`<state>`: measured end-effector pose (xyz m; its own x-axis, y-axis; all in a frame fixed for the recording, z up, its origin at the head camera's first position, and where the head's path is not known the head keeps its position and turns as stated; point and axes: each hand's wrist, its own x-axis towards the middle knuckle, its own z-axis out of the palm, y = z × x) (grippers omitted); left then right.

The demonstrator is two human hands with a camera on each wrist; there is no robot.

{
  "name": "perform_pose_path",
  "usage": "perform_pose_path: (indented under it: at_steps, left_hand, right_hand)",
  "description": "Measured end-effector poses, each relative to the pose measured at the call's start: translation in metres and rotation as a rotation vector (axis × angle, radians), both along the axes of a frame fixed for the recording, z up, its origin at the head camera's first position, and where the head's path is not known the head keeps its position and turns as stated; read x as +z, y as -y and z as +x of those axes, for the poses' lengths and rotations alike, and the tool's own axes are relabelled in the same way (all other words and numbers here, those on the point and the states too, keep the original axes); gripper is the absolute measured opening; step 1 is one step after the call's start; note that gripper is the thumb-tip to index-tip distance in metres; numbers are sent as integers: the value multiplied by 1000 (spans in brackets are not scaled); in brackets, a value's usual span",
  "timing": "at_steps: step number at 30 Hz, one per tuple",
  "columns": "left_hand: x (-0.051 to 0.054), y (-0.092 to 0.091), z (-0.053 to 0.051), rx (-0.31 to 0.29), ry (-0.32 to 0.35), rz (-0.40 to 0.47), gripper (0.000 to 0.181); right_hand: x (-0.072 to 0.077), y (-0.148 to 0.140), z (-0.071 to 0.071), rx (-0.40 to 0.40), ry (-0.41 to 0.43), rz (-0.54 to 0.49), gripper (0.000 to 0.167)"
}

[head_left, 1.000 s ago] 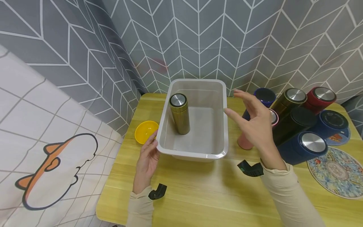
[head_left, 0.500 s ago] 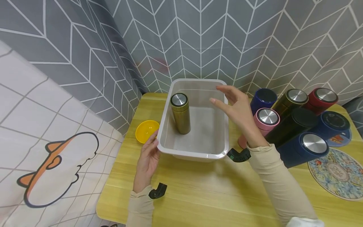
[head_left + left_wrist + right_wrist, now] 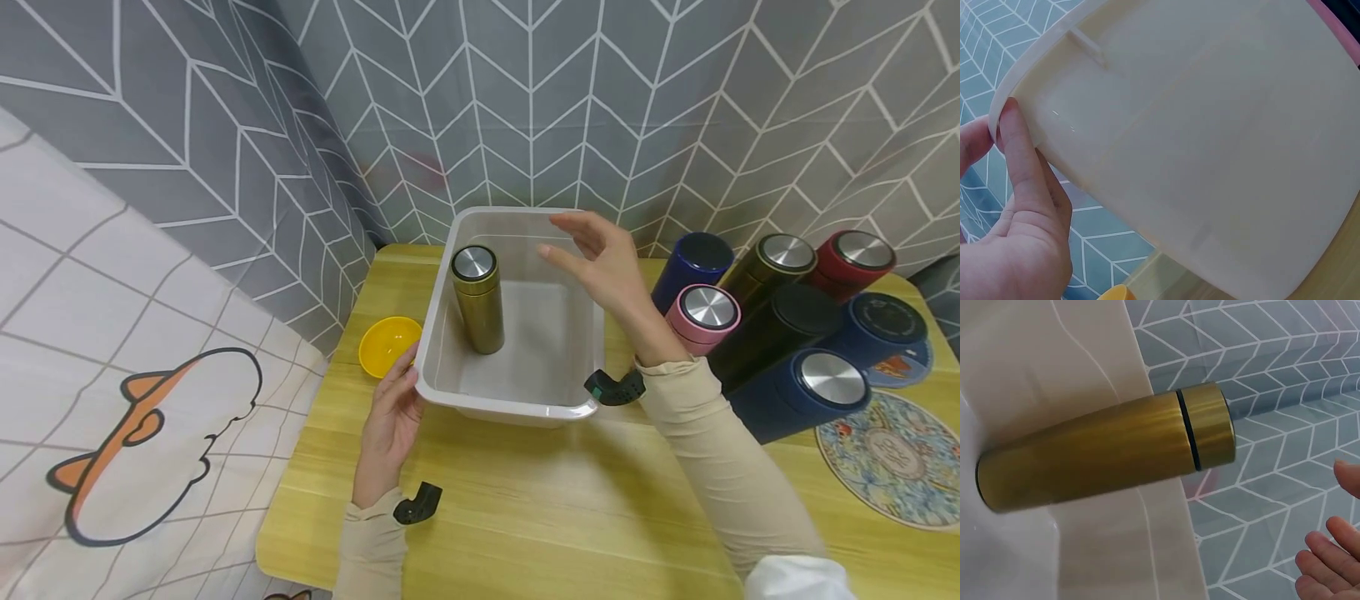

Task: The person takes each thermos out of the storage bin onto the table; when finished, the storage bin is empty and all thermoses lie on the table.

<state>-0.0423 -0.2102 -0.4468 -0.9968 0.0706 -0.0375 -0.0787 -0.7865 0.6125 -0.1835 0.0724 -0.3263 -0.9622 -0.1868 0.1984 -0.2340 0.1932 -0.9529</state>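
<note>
A light grey plastic tub [image 3: 517, 408] stands on the wooden table, with a gold thermos flask [image 3: 483, 317] upright inside its left half. My left hand [image 3: 390, 429] holds the tub at its near left corner. In the left wrist view, the thumb and fingers of that hand [image 3: 1032, 206] pinch the rim, and the tub's outer wall [image 3: 1179, 137] fills most of the picture. Over the tub's right side hovers my right hand [image 3: 611, 271], thumb and fingers spread apart, holding nothing. The right wrist view shows the gold flask [image 3: 1097, 450] apart from the fingers.
A yellow bowl [image 3: 388, 347] sits left of the tub. Several flasks crowd the right side, including a pink one [image 3: 705, 312], a black one [image 3: 780, 342] and a blue one [image 3: 802, 392]. A round patterned mat [image 3: 892, 454] lies at right.
My right hand has moved left from beside the pink flask to above the tub's right side, its fingers still spread. The left hand, tub and gold flask have stayed put.
</note>
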Motion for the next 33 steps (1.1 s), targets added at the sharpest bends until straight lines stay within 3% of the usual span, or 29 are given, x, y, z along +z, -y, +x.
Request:
perform_pose_path:
  at_steps: [11,23,33]
  left_hand:
    - [0,-4,-1,-3,0,-12,37]
    - [-1,-2,-2,1,-4,-5,38]
    - [-3,-1,0,-9,-13,27,38]
  right_hand:
    - [-11,19,-10,34,43,-3,53]
    - [-22,53,-11,199,30,169,69]
    - [-27,68,-15,246,-22,314,78]
